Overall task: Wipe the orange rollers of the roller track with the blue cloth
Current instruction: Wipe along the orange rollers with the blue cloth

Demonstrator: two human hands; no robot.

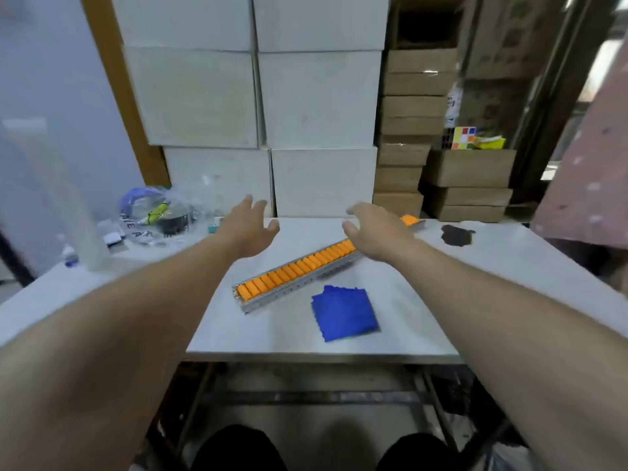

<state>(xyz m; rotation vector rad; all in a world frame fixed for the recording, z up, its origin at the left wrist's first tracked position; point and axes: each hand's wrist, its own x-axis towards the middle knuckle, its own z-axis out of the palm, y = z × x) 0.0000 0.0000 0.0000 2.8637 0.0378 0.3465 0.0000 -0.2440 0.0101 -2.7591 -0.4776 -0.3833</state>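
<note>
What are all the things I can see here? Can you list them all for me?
roller track: one, orange rollers in a grey frame, lying slantwise mid-table
blue cloth: one, blue, folded flat on the table beside the track's near end
table: one, pale grey
plastic bag: one, clear, holding small items, far left of the table
dark patch: one, black, far right of the table
white boxes: a stack, white, behind the table
cardboard boxes: many, brown, stacked back right
puzzle cube: one, multicoloured, on a cardboard box
left hand: open, empty, over the table
right hand: open, empty, above the track
</note>
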